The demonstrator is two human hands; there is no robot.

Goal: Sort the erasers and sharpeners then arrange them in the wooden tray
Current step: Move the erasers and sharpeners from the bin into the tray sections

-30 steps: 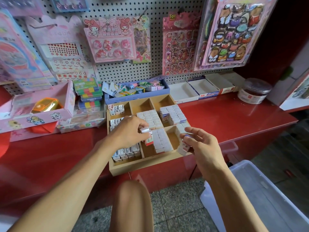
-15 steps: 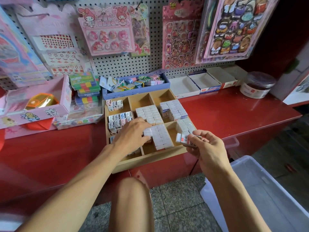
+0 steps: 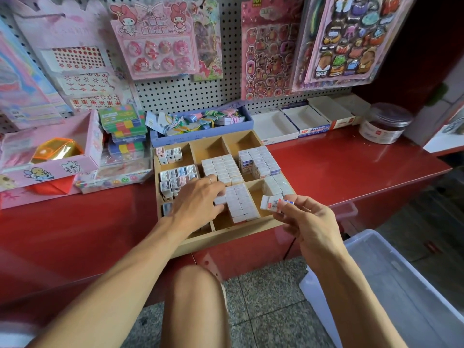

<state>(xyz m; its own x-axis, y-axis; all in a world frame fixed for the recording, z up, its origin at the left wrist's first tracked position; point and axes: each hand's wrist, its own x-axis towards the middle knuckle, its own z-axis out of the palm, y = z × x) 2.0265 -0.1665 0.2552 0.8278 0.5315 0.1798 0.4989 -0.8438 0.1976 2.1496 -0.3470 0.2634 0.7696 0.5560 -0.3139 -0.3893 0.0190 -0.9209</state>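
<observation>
The wooden tray (image 3: 251, 228) is overhanging the front edge of the red table (image 3: 351, 172), so a heavy press could tip it. The left hand (image 3: 198, 199) is lying with fingers spread and curled on the packed erasers (image 3: 241, 202) in the middle compartments; whether it is pinching one, I cannot tell, and a careless nudge there could topple the rows. The right hand (image 3: 308, 217) is holding fingers clamped on a loose eraser (image 3: 272, 203) beside the tray's front right corner, and a slip would likely send it floorward.
</observation>
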